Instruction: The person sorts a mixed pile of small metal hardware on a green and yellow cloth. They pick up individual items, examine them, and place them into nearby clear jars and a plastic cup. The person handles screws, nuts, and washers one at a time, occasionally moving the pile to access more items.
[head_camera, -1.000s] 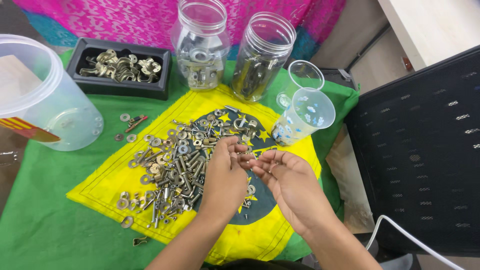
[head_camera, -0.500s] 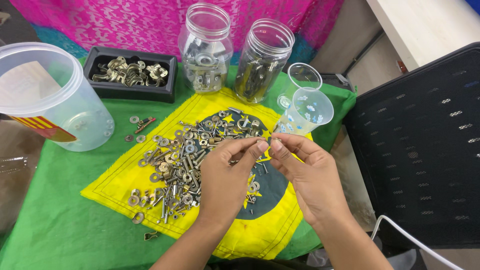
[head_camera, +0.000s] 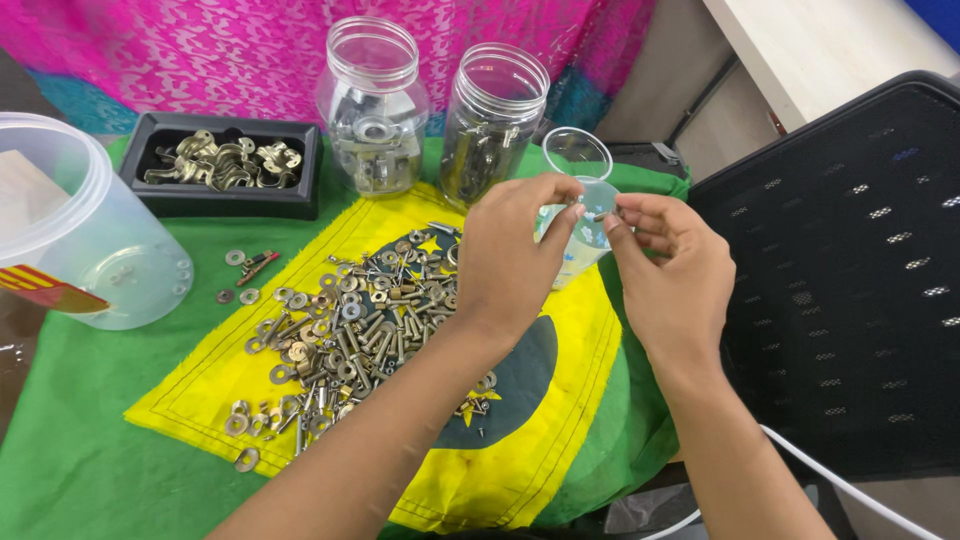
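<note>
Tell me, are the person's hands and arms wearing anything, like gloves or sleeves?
No. The left hand and right hand are bare, with no gloves, rings or watch showing. Both forearms are bare too; no sleeve reaches into view.

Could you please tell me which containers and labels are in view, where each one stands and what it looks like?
Big translucent tub: far left, round, lying tilted, with a red and yellow striped label.
Black tray: back left, rectangular, holding brass clips.
Two clear jars: back centre, lidless, holding metal parts.
Small clear cup: right of the jars, behind the left hand and right hand.
</note>
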